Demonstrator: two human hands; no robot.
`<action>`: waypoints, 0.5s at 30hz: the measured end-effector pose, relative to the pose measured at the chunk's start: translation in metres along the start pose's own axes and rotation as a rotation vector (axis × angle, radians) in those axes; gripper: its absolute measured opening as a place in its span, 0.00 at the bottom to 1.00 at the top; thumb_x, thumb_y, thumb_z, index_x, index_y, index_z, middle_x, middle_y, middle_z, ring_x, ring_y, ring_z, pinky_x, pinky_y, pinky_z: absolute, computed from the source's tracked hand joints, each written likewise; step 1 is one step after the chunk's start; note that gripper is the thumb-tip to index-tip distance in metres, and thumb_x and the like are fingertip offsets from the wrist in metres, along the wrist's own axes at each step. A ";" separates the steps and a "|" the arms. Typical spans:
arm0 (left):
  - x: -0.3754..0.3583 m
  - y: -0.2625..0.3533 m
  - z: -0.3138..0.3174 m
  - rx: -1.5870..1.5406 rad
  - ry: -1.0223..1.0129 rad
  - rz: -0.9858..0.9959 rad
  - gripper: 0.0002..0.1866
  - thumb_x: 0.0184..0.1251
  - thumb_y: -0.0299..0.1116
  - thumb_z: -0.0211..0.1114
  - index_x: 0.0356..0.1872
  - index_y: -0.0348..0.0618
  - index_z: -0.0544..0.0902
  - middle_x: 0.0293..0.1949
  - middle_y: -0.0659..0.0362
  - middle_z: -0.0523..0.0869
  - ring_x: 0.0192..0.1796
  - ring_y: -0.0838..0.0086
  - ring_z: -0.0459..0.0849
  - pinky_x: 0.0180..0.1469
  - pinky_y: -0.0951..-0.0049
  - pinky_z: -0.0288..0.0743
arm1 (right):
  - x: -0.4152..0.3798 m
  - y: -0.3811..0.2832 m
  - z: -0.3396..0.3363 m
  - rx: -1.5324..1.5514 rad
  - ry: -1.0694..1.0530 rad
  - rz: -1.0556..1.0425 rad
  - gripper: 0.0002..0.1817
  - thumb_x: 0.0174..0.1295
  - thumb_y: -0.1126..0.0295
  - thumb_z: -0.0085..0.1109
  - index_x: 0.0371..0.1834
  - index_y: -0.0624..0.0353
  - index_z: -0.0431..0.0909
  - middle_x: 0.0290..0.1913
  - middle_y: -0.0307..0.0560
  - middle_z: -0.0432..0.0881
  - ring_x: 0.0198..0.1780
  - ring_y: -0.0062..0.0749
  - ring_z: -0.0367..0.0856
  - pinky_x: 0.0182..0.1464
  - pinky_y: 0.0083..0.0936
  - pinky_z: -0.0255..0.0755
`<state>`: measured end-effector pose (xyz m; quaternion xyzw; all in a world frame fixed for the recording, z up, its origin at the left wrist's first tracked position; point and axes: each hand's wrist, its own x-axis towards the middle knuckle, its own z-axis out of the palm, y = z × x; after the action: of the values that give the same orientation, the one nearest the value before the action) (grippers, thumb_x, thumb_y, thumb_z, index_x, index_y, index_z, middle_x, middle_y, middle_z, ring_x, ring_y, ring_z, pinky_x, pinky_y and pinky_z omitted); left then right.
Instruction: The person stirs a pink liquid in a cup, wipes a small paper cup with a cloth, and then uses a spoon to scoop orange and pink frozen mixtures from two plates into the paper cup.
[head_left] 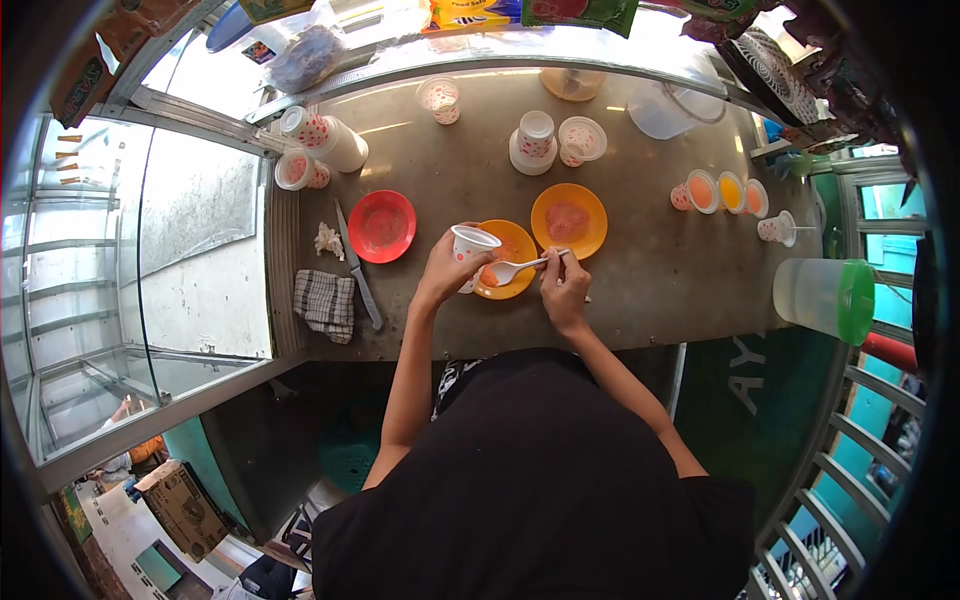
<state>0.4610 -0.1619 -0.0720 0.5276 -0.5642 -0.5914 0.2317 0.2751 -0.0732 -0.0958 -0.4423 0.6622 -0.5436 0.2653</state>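
Observation:
My left hand (447, 268) grips a small white paper cup with red dots (473, 242), tilted over a yellow plate (514, 248). My right hand (564, 282) pinches the handle of a white plastic spoon (515, 267), whose bowl holds an orange lump just below the cup's mouth. A second yellow plate (569, 218) with pinkish slices lies just beyond, and a red plate (381, 226) sits to the left.
On the steel counter (650, 290): a knife (357, 266) and checked cloth (325, 303) at left, stacked dotted cups (534, 140) at the back, three filled cups (722, 192) at right, a clear jug (668, 108), a green-lidded pitcher (826, 297). Glass case at left.

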 end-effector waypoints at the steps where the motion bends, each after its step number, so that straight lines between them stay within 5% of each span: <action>1: 0.000 -0.001 0.000 -0.017 0.005 -0.004 0.34 0.52 0.38 0.78 0.59 0.31 0.76 0.48 0.51 0.87 0.49 0.71 0.87 0.53 0.70 0.80 | -0.001 0.003 0.000 0.001 0.002 0.000 0.08 0.73 0.75 0.52 0.36 0.68 0.77 0.25 0.50 0.82 0.24 0.32 0.82 0.30 0.26 0.73; 12: -0.009 -0.004 -0.006 -0.066 -0.033 -0.035 0.39 0.55 0.40 0.78 0.65 0.31 0.72 0.54 0.50 0.85 0.54 0.70 0.85 0.57 0.69 0.78 | 0.005 0.014 -0.008 0.310 -0.009 0.428 0.12 0.76 0.70 0.49 0.36 0.65 0.77 0.24 0.42 0.82 0.23 0.15 0.76 0.27 0.17 0.69; 15: -0.015 -0.007 -0.007 -0.123 -0.057 0.001 0.41 0.56 0.41 0.77 0.68 0.32 0.70 0.57 0.51 0.83 0.57 0.70 0.83 0.61 0.68 0.75 | 0.008 0.018 -0.012 0.288 0.024 0.285 0.12 0.77 0.70 0.49 0.36 0.66 0.77 0.24 0.42 0.82 0.23 0.15 0.76 0.27 0.16 0.69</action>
<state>0.4746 -0.1497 -0.0718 0.4950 -0.5332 -0.6398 0.2478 0.2559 -0.0744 -0.1083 -0.2952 0.6366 -0.5947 0.3922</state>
